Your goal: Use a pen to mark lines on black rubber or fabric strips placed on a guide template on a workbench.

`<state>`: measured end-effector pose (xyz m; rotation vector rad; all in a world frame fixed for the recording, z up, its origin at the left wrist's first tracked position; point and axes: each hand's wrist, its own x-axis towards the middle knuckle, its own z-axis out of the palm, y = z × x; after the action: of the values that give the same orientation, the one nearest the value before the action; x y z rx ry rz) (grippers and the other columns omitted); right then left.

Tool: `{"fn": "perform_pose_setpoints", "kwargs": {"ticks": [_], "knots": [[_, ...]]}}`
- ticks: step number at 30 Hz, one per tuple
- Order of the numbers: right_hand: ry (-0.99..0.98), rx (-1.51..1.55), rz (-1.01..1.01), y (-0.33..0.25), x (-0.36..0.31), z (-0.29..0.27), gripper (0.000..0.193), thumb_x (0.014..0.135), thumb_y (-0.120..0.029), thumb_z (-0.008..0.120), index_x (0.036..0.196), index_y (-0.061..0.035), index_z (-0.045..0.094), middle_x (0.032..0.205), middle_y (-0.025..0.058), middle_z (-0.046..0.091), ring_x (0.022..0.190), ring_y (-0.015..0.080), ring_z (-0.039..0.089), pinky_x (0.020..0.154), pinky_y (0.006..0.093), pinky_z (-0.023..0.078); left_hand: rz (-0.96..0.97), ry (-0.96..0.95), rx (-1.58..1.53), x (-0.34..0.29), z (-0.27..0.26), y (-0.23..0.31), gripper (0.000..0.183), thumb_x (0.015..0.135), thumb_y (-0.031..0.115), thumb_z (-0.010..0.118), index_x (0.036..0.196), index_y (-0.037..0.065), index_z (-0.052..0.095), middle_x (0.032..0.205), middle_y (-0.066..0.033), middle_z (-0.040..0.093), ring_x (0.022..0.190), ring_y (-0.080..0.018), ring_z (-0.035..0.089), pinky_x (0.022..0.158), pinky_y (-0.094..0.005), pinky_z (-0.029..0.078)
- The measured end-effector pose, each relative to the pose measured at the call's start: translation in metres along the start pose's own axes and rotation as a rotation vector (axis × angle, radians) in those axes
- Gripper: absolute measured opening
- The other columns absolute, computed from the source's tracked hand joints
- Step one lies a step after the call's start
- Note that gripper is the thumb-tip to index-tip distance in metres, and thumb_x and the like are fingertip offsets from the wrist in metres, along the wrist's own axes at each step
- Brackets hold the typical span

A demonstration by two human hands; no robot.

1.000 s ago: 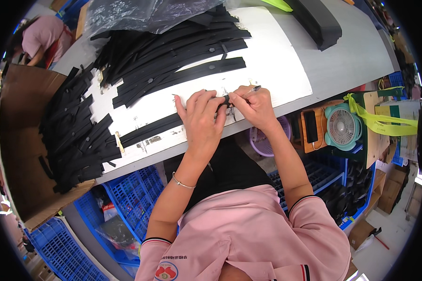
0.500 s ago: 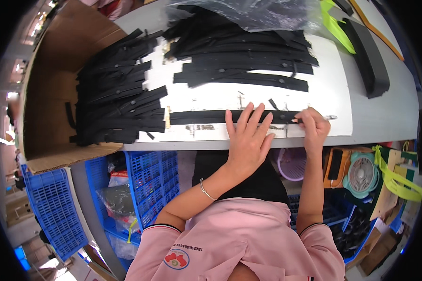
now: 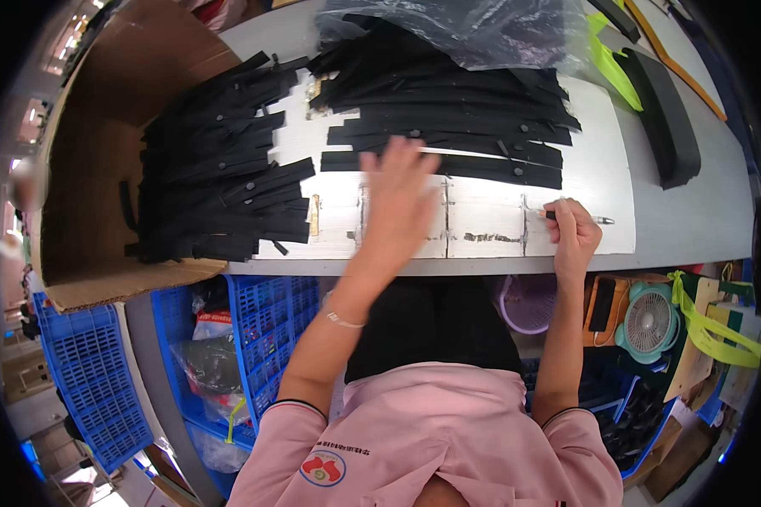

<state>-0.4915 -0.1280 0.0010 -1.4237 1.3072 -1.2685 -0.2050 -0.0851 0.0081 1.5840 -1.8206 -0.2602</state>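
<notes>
My left hand (image 3: 402,198), smeared by motion, has its fingers apart and reaches over the nearest black fabric strip (image 3: 499,171). Whether it touches the strip is hard to tell. That strip lies along the near edge of a stack of black strips (image 3: 457,101), some with small round dark spots. Pinched in my right hand (image 3: 575,237) is a slim pen (image 3: 604,220) with a silver end, held above the right part of a white board (image 3: 482,224). Dark lines and smudges mark the board's near part.
At the left, another heap of black strips (image 3: 220,169) rests partly in an open cardboard box (image 3: 101,160). Clear plastic (image 3: 473,34) covers the far side. A long black block (image 3: 664,118) lies at the right. Below the table stand blue crates (image 3: 279,329) and a green fan (image 3: 651,317).
The single strip at the board's near edge has moved away from me to the stack, uncovering the marks. My left hand moved left and away from me; my right hand stayed nearly in place.
</notes>
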Motion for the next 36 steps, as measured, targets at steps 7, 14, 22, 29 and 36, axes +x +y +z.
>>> {"fn": "perform_pose_setpoints", "kwargs": {"ticks": [7,14,22,29,36], "knots": [[0.009,0.068,-0.01,-0.004,0.002,0.008,0.019,0.101,-0.012,0.066,0.093,0.0015,0.077,0.075,0.0011,0.069,0.061,0.0019,0.051,0.053,0.0194,0.035,-0.223,0.231,0.6,-0.043,-0.091,-0.114,0.04,0.088,0.002,0.066,0.127,0.009,0.069,0.145,-0.0115,0.059,0.15,-0.0373,0.039,0.124,-0.0652,0.012],[0.007,0.023,-0.027,0.002,0.002,0.004,0.018,0.102,-0.012,0.066,0.096,-0.0001,0.078,0.077,0.0007,0.068,0.063,0.0023,0.051,0.054,0.019,0.036,-0.211,0.29,0.476,-0.027,-0.091,-0.09,0.019,0.097,0.016,0.07,0.113,0.012,0.078,0.137,-0.0083,0.067,0.143,-0.0324,0.049,0.126,-0.0581,0.017],[0.078,-0.2,-0.34,-0.007,-0.013,0.027,0.027,0.098,-0.005,0.067,0.125,-0.0043,0.072,0.084,0.0072,0.075,0.069,0.012,0.062,0.064,0.028,0.048,0.013,-0.07,0.15,-0.035,0.023,0.036,0.038,0.099,0.016,0.067,0.135,0.005,0.066,0.15,-0.0161,0.057,0.146,-0.0368,0.045,0.123,-0.0592,0.023],[-0.207,-0.716,-0.662,-0.012,-0.057,0.028,0.048,0.089,-0.008,0.077,0.135,-0.009,0.066,0.127,0.0092,0.073,0.118,0.0256,0.068,0.108,0.0462,0.045,0.03,-0.076,0.027,-0.045,0.032,0.057,0.061,0.098,0.02,0.069,0.153,0.002,0.049,0.16,-0.0183,0.045,0.152,-0.0361,0.037,0.125,-0.0578,0.02],[-0.051,-0.934,-0.591,0.007,-0.043,-0.031,0.043,0.096,-0.011,0.07,0.138,-0.0107,0.065,0.138,0.004,0.068,0.13,0.0281,0.06,0.12,0.0507,0.034,-0.101,-0.121,0.241,-0.079,-0.009,0.024,0.07,0.099,0.031,0.068,0.157,0.0,0.041,0.164,-0.0181,0.039,0.155,-0.0336,0.032,0.126,-0.06,0.01]]}}
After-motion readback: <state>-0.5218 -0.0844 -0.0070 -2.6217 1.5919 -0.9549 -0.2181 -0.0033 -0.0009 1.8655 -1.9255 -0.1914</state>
